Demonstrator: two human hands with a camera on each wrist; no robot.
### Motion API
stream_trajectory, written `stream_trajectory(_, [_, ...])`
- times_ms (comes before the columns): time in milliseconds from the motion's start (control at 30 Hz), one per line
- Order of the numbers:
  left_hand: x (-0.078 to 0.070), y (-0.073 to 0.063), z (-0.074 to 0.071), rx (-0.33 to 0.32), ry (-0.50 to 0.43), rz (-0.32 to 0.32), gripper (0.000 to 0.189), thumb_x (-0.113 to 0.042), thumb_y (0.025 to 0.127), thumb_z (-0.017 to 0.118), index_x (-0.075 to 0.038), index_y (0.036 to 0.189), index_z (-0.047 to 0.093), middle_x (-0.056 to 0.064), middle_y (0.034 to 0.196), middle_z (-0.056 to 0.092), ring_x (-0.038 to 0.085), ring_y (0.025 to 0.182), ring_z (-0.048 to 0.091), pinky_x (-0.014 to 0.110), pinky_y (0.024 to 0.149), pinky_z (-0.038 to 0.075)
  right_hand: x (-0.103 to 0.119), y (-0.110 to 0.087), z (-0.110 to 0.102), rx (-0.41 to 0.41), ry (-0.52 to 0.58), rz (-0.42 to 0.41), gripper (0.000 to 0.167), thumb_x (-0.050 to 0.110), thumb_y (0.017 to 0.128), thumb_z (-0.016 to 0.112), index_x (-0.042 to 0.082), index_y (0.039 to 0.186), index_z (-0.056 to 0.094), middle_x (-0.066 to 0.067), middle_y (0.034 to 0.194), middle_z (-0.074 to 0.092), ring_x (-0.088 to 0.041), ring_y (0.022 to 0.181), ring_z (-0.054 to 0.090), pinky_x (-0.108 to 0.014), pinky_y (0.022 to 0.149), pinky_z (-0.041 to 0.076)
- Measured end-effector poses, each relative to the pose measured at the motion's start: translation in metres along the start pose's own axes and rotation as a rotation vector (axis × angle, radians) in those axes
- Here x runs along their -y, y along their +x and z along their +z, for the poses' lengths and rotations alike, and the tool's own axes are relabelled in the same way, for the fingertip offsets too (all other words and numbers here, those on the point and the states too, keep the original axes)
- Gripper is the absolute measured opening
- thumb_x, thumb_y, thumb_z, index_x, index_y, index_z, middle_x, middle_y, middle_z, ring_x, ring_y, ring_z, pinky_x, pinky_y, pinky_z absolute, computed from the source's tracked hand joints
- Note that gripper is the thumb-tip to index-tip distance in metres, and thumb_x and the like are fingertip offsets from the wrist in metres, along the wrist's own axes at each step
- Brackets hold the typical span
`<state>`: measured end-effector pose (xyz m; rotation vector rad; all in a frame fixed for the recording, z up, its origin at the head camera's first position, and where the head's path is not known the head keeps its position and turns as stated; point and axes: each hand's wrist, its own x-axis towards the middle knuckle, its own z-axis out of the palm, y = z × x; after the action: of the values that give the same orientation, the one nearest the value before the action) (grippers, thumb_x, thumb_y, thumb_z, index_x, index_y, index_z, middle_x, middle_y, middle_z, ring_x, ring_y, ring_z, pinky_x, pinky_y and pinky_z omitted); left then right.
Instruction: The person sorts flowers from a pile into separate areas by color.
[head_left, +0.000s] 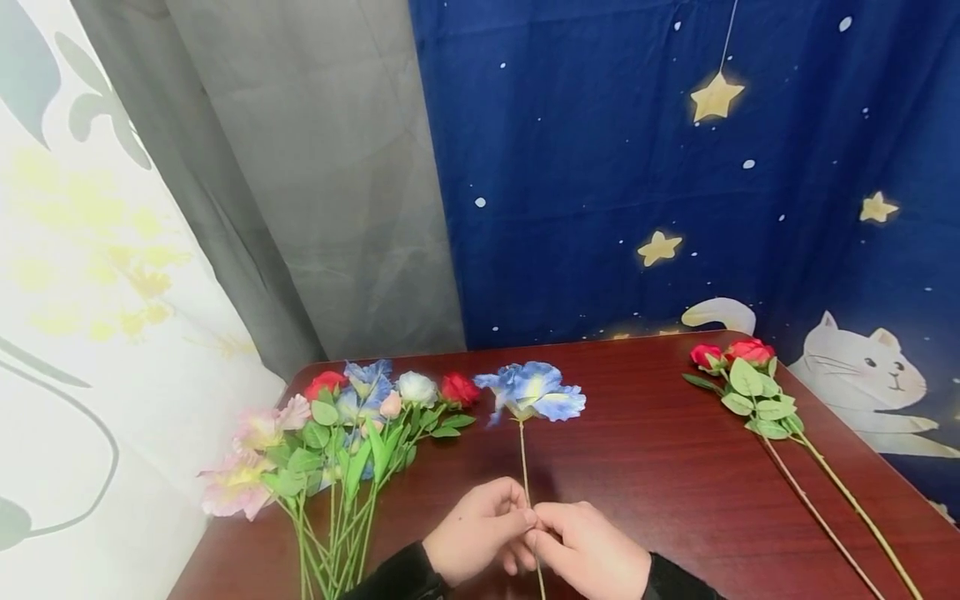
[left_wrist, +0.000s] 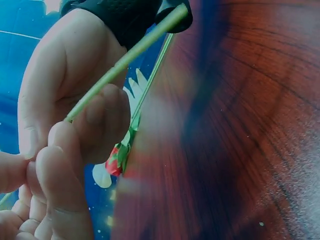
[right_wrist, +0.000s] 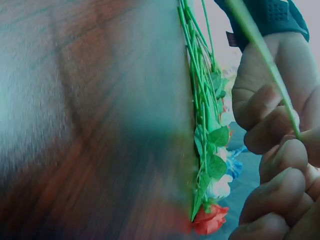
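Now both hands are working close together over the dark red table (head_left: 637, 467), and a single blue flower (head_left: 532, 390) is standing out in front of them, its head pointing away from the person. Its broad petals are ruffling at the edges, blue running into pale yellow toward the middle, while its slim stem (head_left: 524, 467) is running back between the fingers. The left hand (head_left: 480, 529) is pinching that stem with thumb and curled fingers; the right hand (head_left: 588, 546) is pinching it too, just beside, fingertips touching fingertips (a tight little cluster, this). Up close in both wrist views, the stem is looking smooth, round and green. Black sleeves (head_left: 397, 575) are framing the wrists. Over on the person's left, a loose bunch (head_left: 367, 437) is lying with its thin green stems crossing: frilly pink blooms, tightly layered red roses, a rounded white one, more blue petals and flat oval leaves. Well apart on the right, two red roses (head_left: 738, 354) are resting side by side, their long stems stretching toward the near edge. The tabletop is showing streaky wood grain and a soft sheen. Behind it, a plain grey curtain (head_left: 337, 167) is hanging beside blue fabric (head_left: 562, 167) patterned with plump yellow stars.
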<state>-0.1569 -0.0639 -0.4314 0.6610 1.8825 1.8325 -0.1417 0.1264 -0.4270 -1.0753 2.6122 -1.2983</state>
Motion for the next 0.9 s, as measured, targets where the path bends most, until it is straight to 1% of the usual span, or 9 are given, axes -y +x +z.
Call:
stream_trajectory(133, [-0.003, 0.001, -0.001, -0.025, 0.062, -0.014, 0.018, -0.019, 0.089, 0.055, -0.003, 0.097, 0.05, 0.008, 0.07, 0.06, 0.019, 0.056, 0.062, 0.04, 0.044, 0.05, -0.016, 0.0, -0.017, -0.059, -0.147, 0.044, 0.025, 0.027, 0.091, 0.053, 0.029, 0.068, 0.044, 0.02, 0.055, 0.032, 0.006, 0.046, 0.03, -0.014, 0.044, 0.028])
stream_trajectory(200, [-0.004, -0.001, -0.004, -0.043, 0.116, -0.025, 0.019, -0.019, 0.089, 0.056, -0.004, 0.099, 0.052, 0.008, 0.07, 0.059, 0.023, 0.057, 0.063, 0.046, 0.045, 0.049, -0.03, -0.003, -0.033, -0.09, -0.254, 0.086, 0.028, 0.027, 0.09, 0.055, 0.03, 0.065, 0.042, 0.019, 0.054, 0.031, 0.005, 0.047, 0.032, -0.015, 0.046, 0.029])
stream_trajectory(267, [-0.004, -0.005, -0.008, -0.06, 0.167, -0.04, 0.019, -0.019, 0.088, 0.057, -0.005, 0.099, 0.052, 0.009, 0.07, 0.059, 0.026, 0.057, 0.063, 0.049, 0.046, 0.048, -0.047, -0.008, -0.053, -0.098, -0.342, 0.14, 0.029, 0.027, 0.089, 0.055, 0.029, 0.064, 0.041, 0.018, 0.054, 0.031, 0.003, 0.047, 0.033, -0.017, 0.048, 0.03])
stream_trajectory(333, [-0.003, -0.011, -0.015, -0.074, 0.198, -0.053, 0.017, -0.019, 0.088, 0.057, -0.006, 0.098, 0.053, 0.011, 0.071, 0.06, 0.029, 0.058, 0.063, 0.049, 0.046, 0.048, -0.066, -0.015, -0.075, -0.083, -0.412, 0.197, 0.029, 0.025, 0.088, 0.055, 0.028, 0.063, 0.042, 0.016, 0.054, 0.033, 0.002, 0.049, 0.035, -0.018, 0.05, 0.031])
stream_trajectory(433, [-0.001, -0.018, -0.025, -0.087, 0.221, -0.068, 0.014, -0.018, 0.088, 0.057, -0.008, 0.098, 0.053, 0.011, 0.071, 0.06, 0.033, 0.059, 0.063, 0.05, 0.046, 0.048, -0.092, -0.027, -0.107, -0.032, -0.478, 0.293, 0.027, 0.023, 0.087, 0.055, 0.025, 0.063, 0.043, 0.012, 0.055, 0.036, -0.001, 0.051, 0.036, -0.02, 0.053, 0.031])
stream_trajectory(533, [-0.001, -0.024, -0.034, -0.094, 0.233, -0.074, 0.015, -0.018, 0.089, 0.056, -0.007, 0.098, 0.053, 0.011, 0.07, 0.06, 0.035, 0.06, 0.063, 0.051, 0.047, 0.048, -0.113, -0.034, -0.131, 0.033, -0.494, 0.396, 0.024, 0.022, 0.088, 0.053, 0.022, 0.065, 0.046, 0.008, 0.057, 0.039, -0.006, 0.053, 0.038, -0.024, 0.055, 0.03])
stream_trajectory(667, [-0.003, -0.03, -0.042, -0.096, 0.271, -0.082, 0.016, -0.021, 0.089, 0.056, -0.008, 0.097, 0.053, 0.01, 0.067, 0.06, 0.036, 0.06, 0.063, 0.048, 0.047, 0.049, -0.129, -0.038, -0.144, 0.075, -0.503, 0.481, 0.024, 0.022, 0.089, 0.052, 0.019, 0.066, 0.047, 0.004, 0.059, 0.042, -0.01, 0.054, 0.039, -0.027, 0.056, 0.03])
stream_trajectory(833, [-0.006, -0.035, -0.051, -0.1, 0.359, -0.111, 0.016, -0.026, 0.088, 0.057, -0.012, 0.095, 0.054, 0.007, 0.067, 0.061, 0.032, 0.058, 0.063, 0.042, 0.045, 0.049, -0.137, -0.04, -0.143, 0.099, -0.544, 0.544, 0.026, 0.024, 0.087, 0.054, 0.019, 0.063, 0.046, 0.003, 0.058, 0.041, -0.012, 0.053, 0.039, -0.027, 0.054, 0.029])
stream_trajectory(900, [-0.008, -0.037, -0.056, -0.117, 0.427, -0.116, 0.016, -0.027, 0.088, 0.057, -0.013, 0.095, 0.055, 0.006, 0.068, 0.061, 0.027, 0.057, 0.063, 0.039, 0.044, 0.048, -0.137, -0.041, -0.142, 0.097, -0.564, 0.572, 0.026, 0.027, 0.085, 0.055, 0.019, 0.062, 0.047, 0.003, 0.058, 0.042, -0.012, 0.053, 0.04, -0.027, 0.053, 0.029])
